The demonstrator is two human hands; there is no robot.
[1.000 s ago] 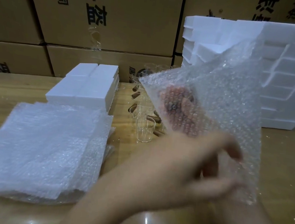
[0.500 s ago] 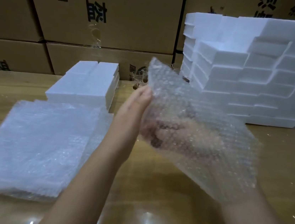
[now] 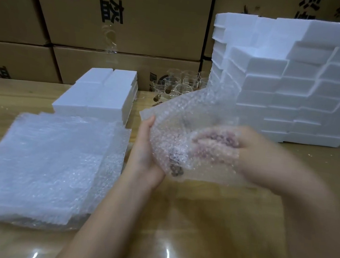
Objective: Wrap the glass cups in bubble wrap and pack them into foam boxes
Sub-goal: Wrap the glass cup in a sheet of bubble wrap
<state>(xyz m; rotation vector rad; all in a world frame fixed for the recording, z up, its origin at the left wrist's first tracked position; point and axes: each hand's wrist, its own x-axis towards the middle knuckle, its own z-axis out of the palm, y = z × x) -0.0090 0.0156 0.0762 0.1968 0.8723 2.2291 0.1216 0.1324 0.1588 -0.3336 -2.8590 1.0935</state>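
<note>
The bubble wrap sheet (image 3: 189,118) is held up in the air over the middle of the tabletop (image 3: 195,228), between the two hands, its far corner rising toward the white foam behind. It is bent into a loose curve. Dark smudges show through the bubbles low down, but whether a cup lies inside cannot be told.

The left hand (image 3: 144,147) cups the sheet's left edge from the side, thumb up along the border and fingers curled in behind the plastic, so its grip is clamped on the sheet. The right hand (image 3: 249,153) is blurred; its fingers (image 3: 212,142) show pink through the bubbles, bent under the sheet, and its grip too looks closed on it.

Just left of the left forearm lies a thick pile of bubble wrap sheets (image 3: 42,166), flat on the tabletop. Behind that pile stands a low block of closed foam boxes (image 3: 102,95), side by side. To the right, well behind the right hand, a tall stepped stack of foam boxes (image 3: 288,79) rises high.

Between the two foam groups, at the far edge of the tabletop, clear glass cups (image 3: 178,85) stand clustered together. Brown cardboard cartons (image 3: 135,17) with black printed characters form the wall behind everything. The tabletop is pale wood under a glossy clear cover that catches the light.
</note>
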